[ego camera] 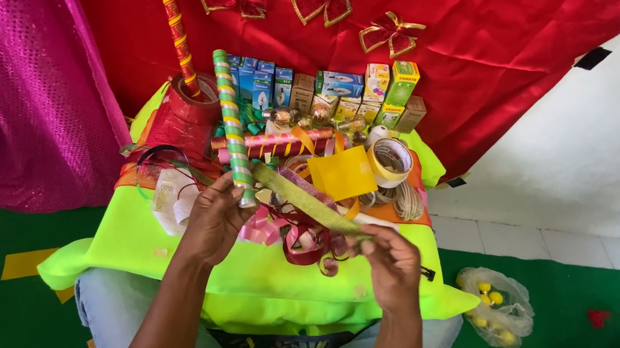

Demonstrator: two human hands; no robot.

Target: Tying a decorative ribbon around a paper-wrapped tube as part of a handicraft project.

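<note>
Left hand (216, 217) clenched on a green-striped stick (234, 129), fingers wrapped round its lower end, stick rising toward 12 o'clock. Right hand (394, 265) pinching the end of a gold-green ribbon (306, 200), stretched taut from the stick's base down to 4 o'clock. Both held over a bench (256, 271) draped in neon green cloth. Between the hands, a tangle of pink and red ribbon curls (301, 239). At 12 o'clock, a row of small boxes (337, 93), closed, contents hidden. Just below, a tape roll (391, 161) beside a yellow paper square (342, 172). At 10 o'clock, a red cone (182, 120) with a red-and-gold stick (171, 9) poking from its top. On the floor at 4 o'clock, a clear bag (494, 305) with small yellow balls inside.
</note>
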